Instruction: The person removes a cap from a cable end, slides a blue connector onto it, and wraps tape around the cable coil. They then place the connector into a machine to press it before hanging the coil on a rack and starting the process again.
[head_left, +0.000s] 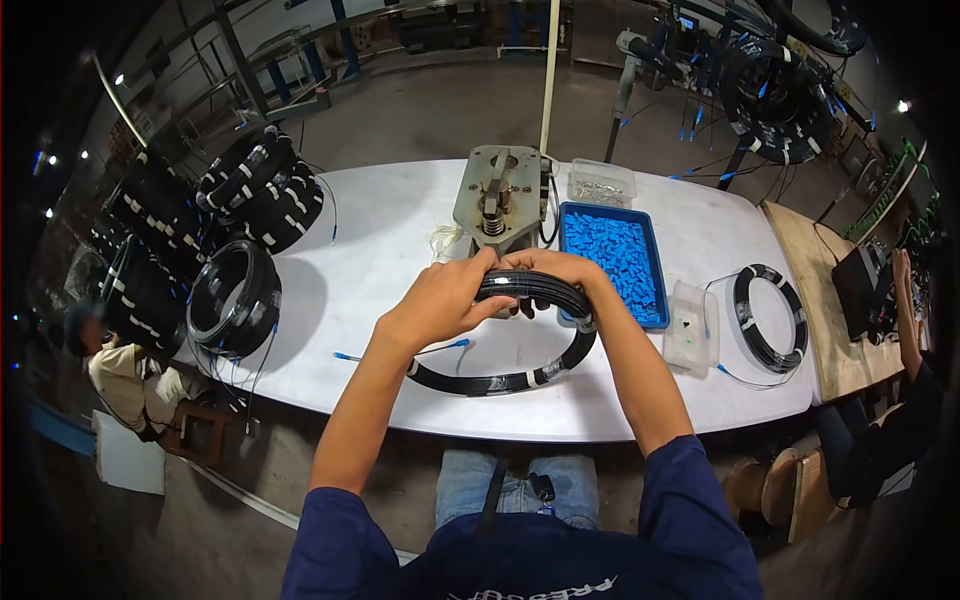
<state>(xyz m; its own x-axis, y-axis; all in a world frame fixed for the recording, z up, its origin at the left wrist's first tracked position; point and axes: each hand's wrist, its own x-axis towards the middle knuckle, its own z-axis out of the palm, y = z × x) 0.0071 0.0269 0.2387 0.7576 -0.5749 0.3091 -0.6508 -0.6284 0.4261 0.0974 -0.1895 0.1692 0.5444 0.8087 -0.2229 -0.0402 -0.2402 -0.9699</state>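
A coil of black cable [492, 384] with white tape bands leans toward me on the white table, its far side raised. My left hand [450, 297] is closed on the raised side of the coil, the thumb lying along its inner edge. On the same stretch, my right hand [560, 268] is wrapped from behind, with its fingertips partly hidden by the cable. Both hands meet just in front of a metal press-like device [497, 195] with a spring. A blue-tipped cable end [455, 345] sticks out inside the loop beside my left wrist.
A blue tray [655, 290] of small blue parts stands right of the device, near clear plastic boxes [690, 335]. Another cable coil [742, 310] lies at right. Stacked coils [233, 300] crowd the left side. Other people sit at both sides, one arm [905, 310] showing at right.
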